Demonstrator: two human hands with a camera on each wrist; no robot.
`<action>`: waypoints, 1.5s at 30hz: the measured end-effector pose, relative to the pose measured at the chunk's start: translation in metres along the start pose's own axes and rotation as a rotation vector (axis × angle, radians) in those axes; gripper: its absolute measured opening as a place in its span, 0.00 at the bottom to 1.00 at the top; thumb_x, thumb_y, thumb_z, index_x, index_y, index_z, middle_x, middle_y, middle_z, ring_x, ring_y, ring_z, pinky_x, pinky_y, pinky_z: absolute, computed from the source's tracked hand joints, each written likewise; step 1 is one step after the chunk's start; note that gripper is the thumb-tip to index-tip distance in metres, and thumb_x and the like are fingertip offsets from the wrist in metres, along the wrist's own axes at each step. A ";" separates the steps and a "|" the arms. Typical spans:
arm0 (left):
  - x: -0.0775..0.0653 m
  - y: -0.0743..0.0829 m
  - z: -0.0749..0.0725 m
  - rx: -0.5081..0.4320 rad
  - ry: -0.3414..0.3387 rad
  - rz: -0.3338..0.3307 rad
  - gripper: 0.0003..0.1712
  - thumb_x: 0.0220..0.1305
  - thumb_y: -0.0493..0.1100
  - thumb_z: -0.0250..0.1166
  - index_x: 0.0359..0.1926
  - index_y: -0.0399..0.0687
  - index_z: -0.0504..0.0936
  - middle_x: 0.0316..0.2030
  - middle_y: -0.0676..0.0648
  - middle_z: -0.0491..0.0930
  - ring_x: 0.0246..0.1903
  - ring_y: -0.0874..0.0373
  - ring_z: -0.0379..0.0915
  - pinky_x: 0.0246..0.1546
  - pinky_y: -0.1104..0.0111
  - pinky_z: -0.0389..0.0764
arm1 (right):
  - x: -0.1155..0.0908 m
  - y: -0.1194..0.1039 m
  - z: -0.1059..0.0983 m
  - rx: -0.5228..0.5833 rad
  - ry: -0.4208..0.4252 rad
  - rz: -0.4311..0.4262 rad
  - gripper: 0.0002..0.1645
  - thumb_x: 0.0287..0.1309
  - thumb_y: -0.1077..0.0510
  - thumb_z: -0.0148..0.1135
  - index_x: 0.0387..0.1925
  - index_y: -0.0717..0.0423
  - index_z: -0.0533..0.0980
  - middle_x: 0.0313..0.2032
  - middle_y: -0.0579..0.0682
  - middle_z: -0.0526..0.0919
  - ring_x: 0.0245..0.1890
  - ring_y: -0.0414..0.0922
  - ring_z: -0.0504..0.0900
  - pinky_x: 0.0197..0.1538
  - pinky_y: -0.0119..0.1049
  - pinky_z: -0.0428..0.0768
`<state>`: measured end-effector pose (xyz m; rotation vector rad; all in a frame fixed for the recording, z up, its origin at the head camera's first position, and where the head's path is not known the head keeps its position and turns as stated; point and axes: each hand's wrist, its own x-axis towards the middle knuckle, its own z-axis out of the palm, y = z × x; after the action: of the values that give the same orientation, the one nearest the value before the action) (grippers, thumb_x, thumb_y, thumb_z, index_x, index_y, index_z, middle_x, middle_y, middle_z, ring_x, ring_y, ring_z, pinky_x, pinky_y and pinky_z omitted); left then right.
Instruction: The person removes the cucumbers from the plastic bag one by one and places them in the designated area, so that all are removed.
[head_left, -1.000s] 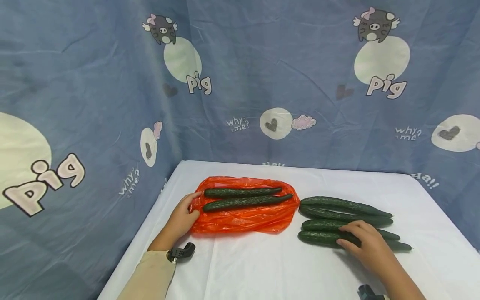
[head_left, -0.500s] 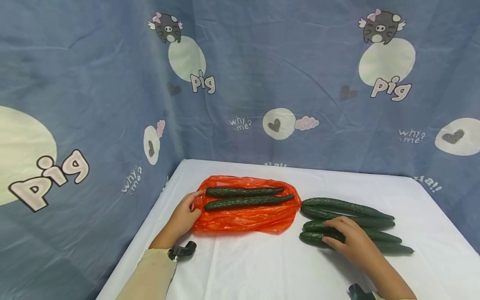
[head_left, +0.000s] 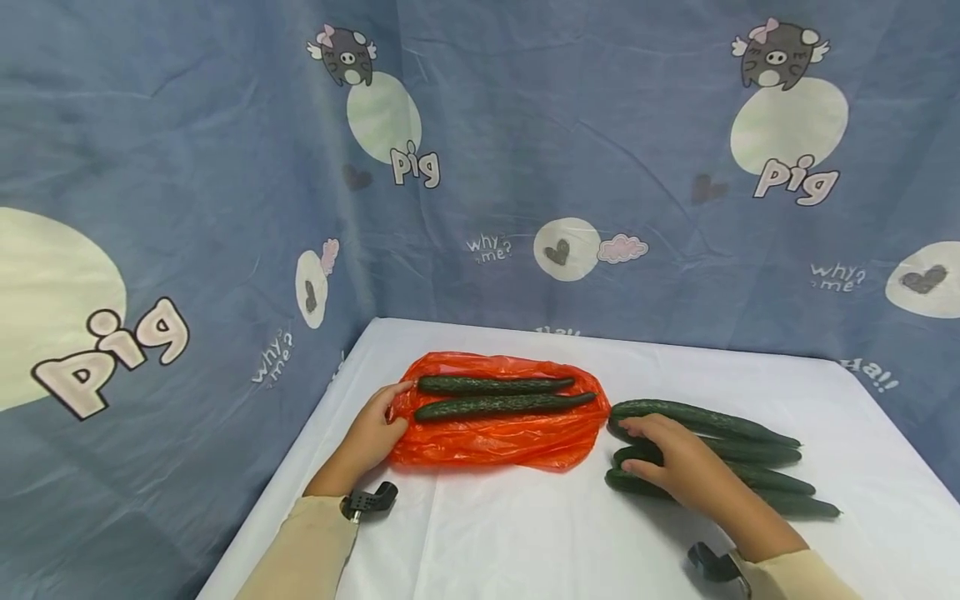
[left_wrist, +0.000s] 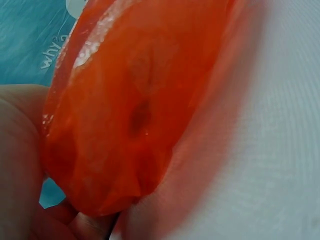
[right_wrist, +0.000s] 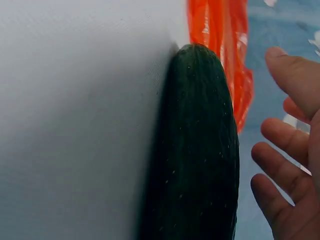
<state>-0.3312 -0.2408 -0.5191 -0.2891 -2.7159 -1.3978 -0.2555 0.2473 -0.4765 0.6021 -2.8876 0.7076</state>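
Note:
My left hand [head_left: 369,435] grips the left edge of a red plastic bag [head_left: 480,448], thumb and fingers around its film in the left wrist view. Two dark green cucumbers lie lengthwise on the bag, a rear cucumber [head_left: 495,385] and a front cucumber [head_left: 504,406]. Over the left ends of several more cucumbers on the right hovers my right hand [head_left: 681,460], its fingers spread and loosely bent around nothing. The right wrist view shows the nearest cucumber [right_wrist: 202,145] close up, with a gap between it and the fingertips [right_wrist: 272,197].
A white cloth [head_left: 510,533] covers the table. The right-hand cucumbers lie side by side, the rearmost cucumber [head_left: 720,419] with its end close to the bag. Blue printed curtain [head_left: 480,167] hangs behind and to the left. Dark cameras [head_left: 375,498] sit at both wrists.
My right hand has moved left and away from me along the cucumbers toward their left ends. The left hand stays on the bag; the whole view has shifted slightly.

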 end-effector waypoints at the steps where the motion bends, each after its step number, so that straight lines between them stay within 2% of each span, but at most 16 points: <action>1: 0.000 -0.001 0.000 -0.002 0.001 0.003 0.38 0.65 0.31 0.56 0.77 0.47 0.68 0.74 0.38 0.65 0.75 0.38 0.60 0.74 0.41 0.64 | 0.003 -0.001 -0.001 -0.002 -0.007 -0.009 0.35 0.58 0.48 0.77 0.65 0.52 0.79 0.59 0.47 0.83 0.60 0.51 0.82 0.61 0.55 0.81; 10: -0.002 -0.002 -0.001 -0.029 0.014 0.009 0.38 0.63 0.30 0.56 0.75 0.46 0.69 0.73 0.39 0.67 0.74 0.40 0.61 0.74 0.43 0.64 | 0.031 -0.006 -0.004 0.005 -0.065 -0.103 0.33 0.59 0.51 0.77 0.65 0.52 0.79 0.58 0.48 0.84 0.59 0.49 0.82 0.62 0.55 0.81; 16: 0.000 -0.001 -0.004 -0.018 0.022 0.014 0.38 0.63 0.30 0.57 0.75 0.47 0.70 0.74 0.39 0.67 0.75 0.41 0.61 0.75 0.43 0.64 | 0.053 -0.014 -0.002 0.043 -0.133 -0.141 0.33 0.61 0.49 0.75 0.66 0.53 0.78 0.59 0.50 0.84 0.59 0.49 0.82 0.63 0.55 0.81; 21: 0.004 0.001 -0.006 -0.015 0.025 0.033 0.38 0.62 0.30 0.57 0.76 0.46 0.69 0.74 0.39 0.67 0.75 0.40 0.61 0.74 0.42 0.64 | 0.069 -0.020 0.002 0.124 -0.163 -0.108 0.34 0.63 0.47 0.73 0.68 0.54 0.77 0.63 0.51 0.82 0.63 0.54 0.80 0.65 0.58 0.79; 27: 0.003 0.001 -0.005 -0.012 0.001 0.007 0.38 0.64 0.31 0.57 0.76 0.48 0.69 0.74 0.40 0.66 0.75 0.40 0.61 0.75 0.42 0.64 | 0.085 -0.027 0.008 0.223 -0.214 -0.077 0.35 0.64 0.50 0.73 0.69 0.54 0.76 0.64 0.53 0.82 0.65 0.55 0.79 0.67 0.59 0.77; 34: 0.004 0.006 -0.006 -0.018 0.015 0.029 0.38 0.63 0.30 0.57 0.75 0.49 0.70 0.73 0.41 0.68 0.75 0.41 0.62 0.75 0.42 0.63 | 0.106 -0.034 0.012 0.296 -0.204 -0.059 0.35 0.63 0.51 0.73 0.69 0.57 0.75 0.64 0.54 0.82 0.66 0.57 0.78 0.69 0.60 0.75; 41: -0.001 0.001 0.000 -0.056 -0.002 -0.013 0.37 0.65 0.30 0.57 0.75 0.49 0.70 0.74 0.42 0.67 0.76 0.42 0.60 0.75 0.44 0.64 | 0.122 -0.041 0.027 0.300 -0.258 -0.002 0.36 0.63 0.49 0.74 0.70 0.50 0.74 0.66 0.50 0.80 0.68 0.54 0.76 0.71 0.58 0.74; 45: -0.002 0.001 0.000 -0.061 0.006 -0.026 0.37 0.64 0.31 0.57 0.75 0.49 0.70 0.74 0.43 0.67 0.76 0.43 0.61 0.75 0.44 0.64 | 0.134 -0.046 0.029 0.267 -0.283 -0.057 0.36 0.64 0.49 0.73 0.71 0.52 0.74 0.67 0.51 0.79 0.69 0.56 0.76 0.71 0.58 0.74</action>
<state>-0.3287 -0.2400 -0.5184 -0.2535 -2.6857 -1.4874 -0.3599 0.1496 -0.4571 0.8778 -3.0347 1.0914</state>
